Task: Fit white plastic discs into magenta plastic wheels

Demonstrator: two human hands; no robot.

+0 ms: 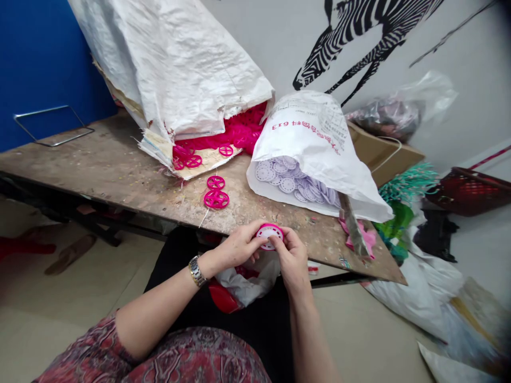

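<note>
Between my hands, over the table's front edge, is a pink ring with a white disc [270, 236] set in it. My left hand [239, 247] grips its left side with thumb and fingers. My right hand [293, 258] pinches the right side, its thumb on the disc's face. Several pink spoked wheels lie on the table, two of them [216, 199] [216, 182] just beyond my left hand. A big white sack [171, 69] spills pink wheels [245, 130] at its mouth. White discs [287, 178] fill the mouth of a printed white bag [303, 125].
The worn table [120, 175] has a metal loop [54, 126] at its left. A blade-like strip [353, 226] and pink piece [365, 236] lie near its right corner. Farther right are a cardboard box [379, 151], a dark red basket [475, 189] and bags. An open bag [251, 284] is at my lap.
</note>
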